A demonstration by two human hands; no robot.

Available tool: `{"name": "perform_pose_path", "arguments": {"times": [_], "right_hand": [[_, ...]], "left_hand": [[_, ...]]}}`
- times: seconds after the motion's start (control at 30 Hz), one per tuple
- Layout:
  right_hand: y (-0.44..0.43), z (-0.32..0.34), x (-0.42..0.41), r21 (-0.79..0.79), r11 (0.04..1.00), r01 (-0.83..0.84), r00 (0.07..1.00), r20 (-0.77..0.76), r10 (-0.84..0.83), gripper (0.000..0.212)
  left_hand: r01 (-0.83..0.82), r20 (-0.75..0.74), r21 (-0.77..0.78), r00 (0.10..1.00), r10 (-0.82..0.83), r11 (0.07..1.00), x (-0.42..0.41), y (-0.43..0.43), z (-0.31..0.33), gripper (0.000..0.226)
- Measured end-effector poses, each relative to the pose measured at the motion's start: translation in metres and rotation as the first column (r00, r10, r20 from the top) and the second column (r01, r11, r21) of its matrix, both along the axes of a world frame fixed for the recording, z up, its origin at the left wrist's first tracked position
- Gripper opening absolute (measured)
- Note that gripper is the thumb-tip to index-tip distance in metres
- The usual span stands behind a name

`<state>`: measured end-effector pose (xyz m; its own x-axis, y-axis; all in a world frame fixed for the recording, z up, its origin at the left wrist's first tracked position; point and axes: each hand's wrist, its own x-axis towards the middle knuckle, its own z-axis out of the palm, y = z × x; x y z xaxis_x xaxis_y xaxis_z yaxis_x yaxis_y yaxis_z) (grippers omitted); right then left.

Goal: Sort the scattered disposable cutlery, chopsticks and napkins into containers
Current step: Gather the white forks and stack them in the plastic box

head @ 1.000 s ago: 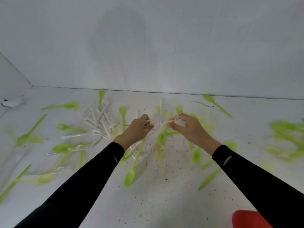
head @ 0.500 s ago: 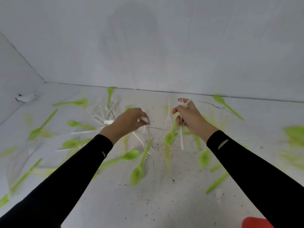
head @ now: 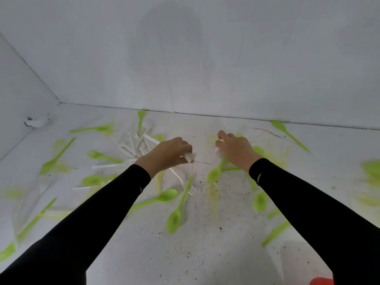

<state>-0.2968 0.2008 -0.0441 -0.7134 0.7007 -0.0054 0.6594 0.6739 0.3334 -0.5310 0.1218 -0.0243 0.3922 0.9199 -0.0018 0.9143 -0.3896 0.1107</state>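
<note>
A red container (head: 321,281) shows only its rim at the near right corner of the white, black-speckled counter (head: 205,254); its contents are out of view. 2 black sleeves (head: 102,212) reach over scattered glossy plastic cutlery. Near the middle, a lime-green spoon (head: 174,218) lies with its oval bowl toward the camera and its thin handle pointing away and slightly right. Just left, a 2nd green spoon (head: 164,197) lies across, bowl to the right. A white fork (head: 192,190) runs diagonally beside them, tines nearest.

Farther on, the left hand (head: 166,154) pinches a white plastic piece (head: 189,157) between thumb and curled fingers; blur hides its shape. The right hand (head: 236,150), near the left but apart from it, curls its fingers over a white object (head: 217,153); whether they clamp it cannot be told. A 3rd green spoon (head: 213,174) points its handle toward that hand.

Beyond the left hand, a heap of white forks (head: 133,145) lies crisscrossed. At the far right a 4th green spoon (head: 287,134) lies by the pale wall (head: 205,58), bowl away.
</note>
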Motion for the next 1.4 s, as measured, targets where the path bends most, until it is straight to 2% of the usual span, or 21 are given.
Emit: {"name": "perform_pose_path", "arguments": {"times": [0.07,0.13,0.17,0.2,0.27,0.4,0.5,0.6,0.63,0.7,0.73,0.77,0.8,0.87,0.9,0.93,1.07,1.13,1.2,1.3,1.4], "right_hand": [[0.002,0.000,0.004,-0.005,0.999,-0.031,0.998,-0.062,0.031,0.040],[-0.002,0.003,0.007,-0.094,0.995,-0.039,0.987,-0.159,0.024,0.027],[-0.003,0.005,0.007,-0.111,0.993,-0.037,0.971,-0.239,0.009,0.025],[-0.005,0.008,0.008,-0.131,0.991,-0.041,0.950,-0.313,-0.003,0.025],[-0.013,0.016,0.009,-0.156,0.987,-0.039,0.895,-0.445,-0.035,0.025],[-0.030,0.031,0.008,-0.204,0.979,0.019,0.834,-0.536,-0.128,0.030],[-0.044,0.041,0.010,-0.210,0.972,0.103,0.864,-0.465,-0.192,0.039],[-0.056,0.048,0.013,-0.268,0.954,0.136,0.828,-0.498,-0.258,0.040],[-0.060,0.050,0.014,-0.340,0.933,0.115,0.789,-0.539,-0.294,0.037],[-0.069,0.058,0.021,-0.529,0.848,0.024,0.623,-0.656,-0.427,0.027],[-0.073,0.064,0.025,-0.598,0.801,-0.026,0.509,-0.698,-0.504,0.023],[-0.077,0.070,0.027,-0.643,0.763,-0.060,0.406,-0.714,-0.570,0.022],[-0.080,0.076,0.033,-0.676,0.733,-0.078,0.318,-0.714,-0.624,0.025],[-0.085,0.088,0.045,-0.730,0.663,-0.168,0.175,-0.684,-0.708,0.030],[-0.088,0.094,0.053,-0.744,0.627,-0.230,0.122,-0.662,-0.740,0.031],[-0.092,0.102,0.060,-0.754,0.593,-0.281,0.091,-0.636,-0.766,0.032],[-0.108,0.126,0.107,-0.727,0.493,-0.478,0.008,-0.565,-0.825,0.025],[-0.110,0.131,0.140,-0.721,0.468,-0.510,0.005,-0.547,-0.837,0.023],[-0.112,0.135,0.176,-0.723,0.505,-0.470,-0.001,-0.572,-0.820,0.018],[-0.117,0.140,0.236,-0.728,0.577,-0.369,-0.067,-0.599,-0.798,0.015],[-0.125,0.146,0.297,-0.755,0.611,-0.240,-0.006,-0.628,-0.778,0.019]], "left_hand": [[-0.046,0.147,0.032,0.988,0.041,0.998,0.000,-0.005,0.010,0.031],[-0.040,0.187,0.014,0.982,0.037,0.999,-0.001,-0.012,0.017,0.024],[-0.041,0.172,-0.028,0.984,0.045,0.999,-0.001,-0.016,0.019,0.014],[-0.046,0.124,-0.071,0.991,0.055,0.996,-0.002,-0.020,0.021,0.015],[-0.055,-0.011,-0.159,0.998,0.054,0.986,-0.004,-0.030,0.016,0.034],[-0.068,-0.137,-0.214,0.990,0.039,0.974,-0.009,-0.048,0.001,0.034],[-0.064,-0.190,-0.107,0.981,0.043,0.992,-0.009,-0.059,-0.007,0.027],[-0.135,-0.055,0.113,0.988,0.142,0.984,-0.009,-0.061,-0.006,0.019],[-0.182,0.002,0.187,0.983,0.185,0.965,-0.009,-0.059,-0.003,0.020],[-0.309,0.176,0.240,0.946,0.272,0.920,0.001,-0.052,0.010,0.018],[-0.390,0.328,0.202,0.891,0.313,0.898,0.011,-0.048,0.020,0.019],[-0.469,0.499,0.113,0.789,0.358,0.876,0.023,-0.044,0.032,0.024],[-0.514,0.650,-0.016,0.646,0.399,0.858,0.039,-0.041,0.046,0.028],[-0.456,0.830,-0.265,0.341,0.442,0.850,0.074,-0.039,0.072,0.025],[-0.380,0.863,-0.338,0.239,0.444,0.861,0.093,-0.040,0.082,0.022],[-0.306,0.881,-0.372,0.180,0.437,0.876,0.110,-0.041,0.090,0.020],[-0.108,0.905,-0.414,0.059,0.422,0.904,0.177,-0.038,0.108,0.023],[-0.066,0.900,-0.432,0.026,0.434,0.900,0.211,-0.035,0.112,0.020],[-0.031,0.901,-0.435,-0.023,0.434,0.900,0.247,-0.034,0.112,0.017],[-0.027,0.872,-0.479,-0.132,0.472,0.877,0.303,-0.036,0.113,0.020],[-0.032,0.856,-0.503,-0.155,0.493,0.864,0.365,-0.037,0.114,0.022]]}}
